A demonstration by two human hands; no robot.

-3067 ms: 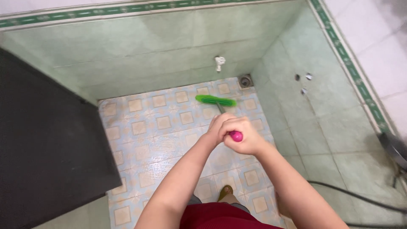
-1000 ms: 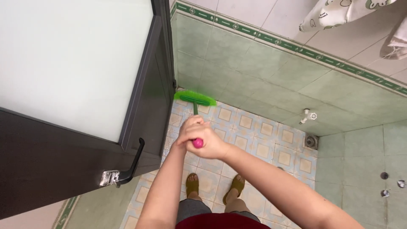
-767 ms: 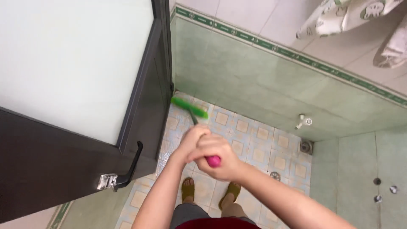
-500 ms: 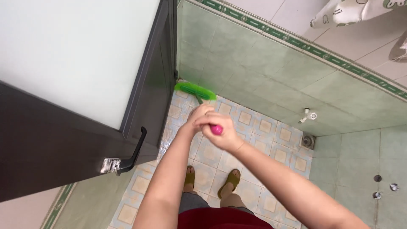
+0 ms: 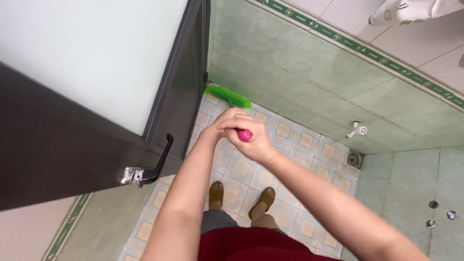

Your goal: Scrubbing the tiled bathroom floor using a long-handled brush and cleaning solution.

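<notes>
Both hands, left (image 5: 218, 129) and right (image 5: 251, 142), fingers wrapped tight on the pink-capped handle (image 5: 244, 136), push the green brush (image 5: 227, 96) into the floor corner at 12 o'clock, where a hard stroke may strike the door (image 5: 186, 87).

Both arms reach forward, left hand (image 5: 218, 126) and right hand (image 5: 251, 142) stacked together — each grip closed tight.

The patterned tile floor (image 5: 290, 145) carries the green brush head (image 5: 227, 96) just beyond the hands (image 5: 239, 135), sandals (image 5: 241, 198) below them.
</notes>
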